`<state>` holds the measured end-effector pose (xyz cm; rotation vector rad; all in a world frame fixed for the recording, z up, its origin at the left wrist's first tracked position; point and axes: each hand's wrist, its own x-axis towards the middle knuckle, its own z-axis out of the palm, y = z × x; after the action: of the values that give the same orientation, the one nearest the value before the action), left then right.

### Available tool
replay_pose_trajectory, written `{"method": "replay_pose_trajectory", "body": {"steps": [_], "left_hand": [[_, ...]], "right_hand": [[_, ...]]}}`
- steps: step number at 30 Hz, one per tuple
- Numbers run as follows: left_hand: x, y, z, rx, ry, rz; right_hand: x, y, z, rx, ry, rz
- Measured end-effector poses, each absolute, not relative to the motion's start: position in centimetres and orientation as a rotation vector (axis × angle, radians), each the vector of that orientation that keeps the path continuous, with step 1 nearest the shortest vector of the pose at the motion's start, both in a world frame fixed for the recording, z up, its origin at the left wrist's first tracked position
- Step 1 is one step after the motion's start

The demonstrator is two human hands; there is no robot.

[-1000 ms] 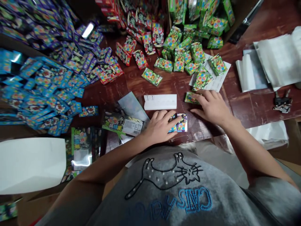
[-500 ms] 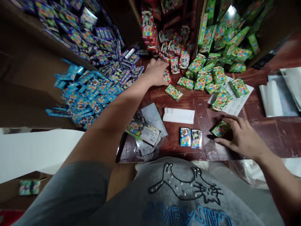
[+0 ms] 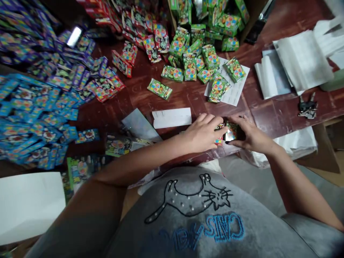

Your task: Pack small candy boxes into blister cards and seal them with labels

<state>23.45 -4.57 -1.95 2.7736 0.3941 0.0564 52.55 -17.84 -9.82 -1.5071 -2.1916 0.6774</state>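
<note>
My left hand (image 3: 205,132) is closed on a small red box (image 3: 219,134) near the table's front edge. Just right of it, my right hand (image 3: 248,134) has thumb and fingers around a green box (image 3: 231,130), which lies beside the red one. The two boxes are almost touching. A folded white paper (image 3: 172,118) lies to the left of my left hand. No blue or purple box shows beside the hands; my left hand and forearm cover that part of the table.
Piles of blue (image 3: 40,122), purple (image 3: 64,68), red (image 3: 150,36) and green boxes (image 3: 190,53) spread across the left and back. One green box (image 3: 159,89) lies apart. Keys (image 3: 307,106) and white sheets (image 3: 303,59) are at the right.
My left hand has come from the red pile to the front edge, now with a red box. My right hand stays around the green box. The view has shifted to the right.
</note>
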Motion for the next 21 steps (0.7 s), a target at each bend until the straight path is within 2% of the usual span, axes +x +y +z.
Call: {"method": "replay_pose_trajectory", "body": {"steps": [4,7,10,15,18,21], "left_hand": [[25.9,-8.8,-6.0,2.794,0.386,0.007],[24.0,-8.6,-6.6,2.737,0.419,0.062],[19.0,-7.6,-4.8,2.644,0.492,0.088],[6.2,-5.8,-0.9,2.581,0.677,0.014],[0.0,-5.4,-0.7,2.628,0.734,-0.118],[-2.4,-5.8,-1.7,2.656,0.797,-0.185]], "right_hand": [[52.4,-18.8,-10.6,-1.452,-2.251,0.696],[51.5,-19.9,-11.3,-1.480,-2.346,0.600],[50.8,-20.8,-11.5,-1.568,-2.416,0.514],[50.9,-19.8,-10.4,-1.535,-2.358,0.418],[50.0,-17.9,-9.5,-1.438,-2.370,0.392],[47.7,-16.2,-9.0,-1.340,-2.475,0.392]]}}
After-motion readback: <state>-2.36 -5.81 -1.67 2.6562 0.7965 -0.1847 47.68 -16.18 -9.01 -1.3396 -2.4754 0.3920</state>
